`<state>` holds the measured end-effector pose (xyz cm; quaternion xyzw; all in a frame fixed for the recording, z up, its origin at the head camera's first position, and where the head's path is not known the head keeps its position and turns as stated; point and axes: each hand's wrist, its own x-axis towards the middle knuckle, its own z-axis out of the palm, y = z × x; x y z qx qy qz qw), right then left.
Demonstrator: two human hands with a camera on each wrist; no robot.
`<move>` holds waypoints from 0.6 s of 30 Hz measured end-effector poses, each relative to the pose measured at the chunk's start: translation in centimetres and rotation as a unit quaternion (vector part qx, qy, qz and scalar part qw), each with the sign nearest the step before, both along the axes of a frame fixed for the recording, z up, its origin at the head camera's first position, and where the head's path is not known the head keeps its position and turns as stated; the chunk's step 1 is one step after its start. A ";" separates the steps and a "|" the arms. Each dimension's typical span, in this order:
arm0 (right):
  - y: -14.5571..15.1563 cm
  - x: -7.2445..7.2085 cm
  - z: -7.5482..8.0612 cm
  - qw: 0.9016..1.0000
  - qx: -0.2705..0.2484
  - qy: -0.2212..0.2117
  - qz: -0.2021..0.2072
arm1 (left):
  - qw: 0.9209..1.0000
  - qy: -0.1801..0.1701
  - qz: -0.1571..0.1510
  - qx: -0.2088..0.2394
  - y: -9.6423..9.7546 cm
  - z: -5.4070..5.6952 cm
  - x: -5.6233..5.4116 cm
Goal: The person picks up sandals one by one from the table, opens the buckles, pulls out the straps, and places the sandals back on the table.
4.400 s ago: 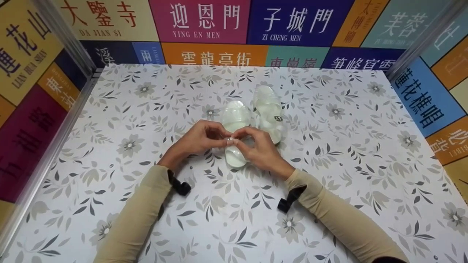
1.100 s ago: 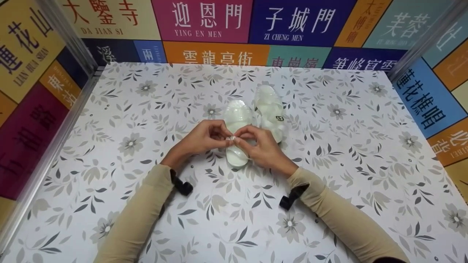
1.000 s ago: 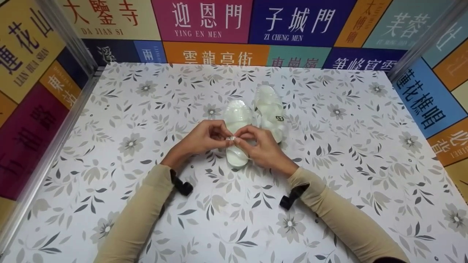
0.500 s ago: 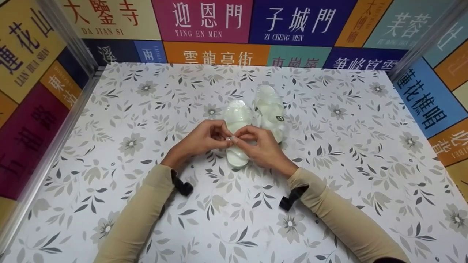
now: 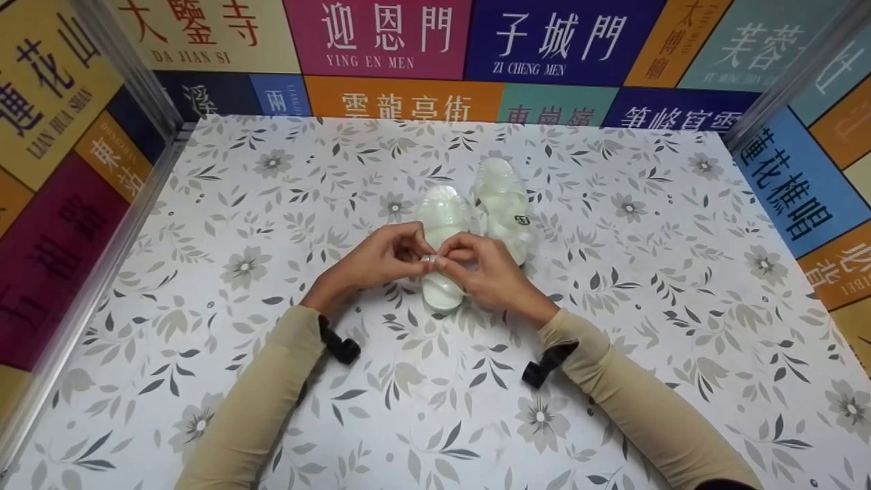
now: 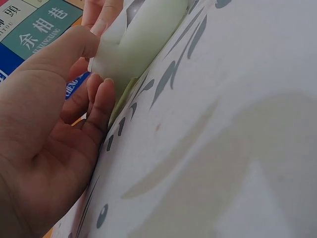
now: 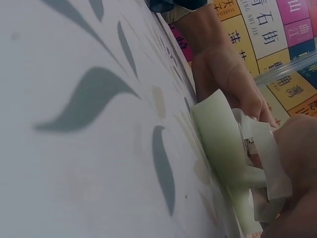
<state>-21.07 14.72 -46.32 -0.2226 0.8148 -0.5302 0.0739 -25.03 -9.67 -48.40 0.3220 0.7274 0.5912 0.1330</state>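
Observation:
Two pale, translucent sandals lie on the table in the head view: the nearer sandal (image 5: 442,207) under both hands, the farther sandal (image 5: 500,187) to its right with a small dark mark on its strap. My left hand (image 5: 378,255) and my right hand (image 5: 493,272) meet fingertip to fingertip over the nearer sandal. Thumb and forefinger of each pinch its thin ankle strap, where a small shiny buckle (image 5: 429,258) shows. From the right wrist, the pale strap (image 7: 273,161) stands looped above the heel (image 7: 218,134). Fingertips partly hide the buckle.
A white tablecloth (image 5: 272,422) with grey flowers and leaves covers the table. Colourful panels (image 5: 374,41) with large characters wall off the back and both sides. Black camera mounts (image 5: 340,347) hang from both wrists, close above the table.
Both hands stay over the nearer sandal, with only slight shifts of the fingertips at the strap. Compared with the oldest frame, the whole view has moved a little. The sandals lie as before.

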 end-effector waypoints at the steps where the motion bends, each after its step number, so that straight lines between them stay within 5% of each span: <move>1: 0.0 0.0 0.0 1.000 0.002 -0.003 0.001 | 1.000 -0.002 -0.001 0.002 0.0 0.0 0.0; 18: -0.2 0.1 -0.3 1.000 -0.025 -0.001 -0.008 | 1.000 -0.016 -0.006 0.022 -0.1 -0.2 -0.1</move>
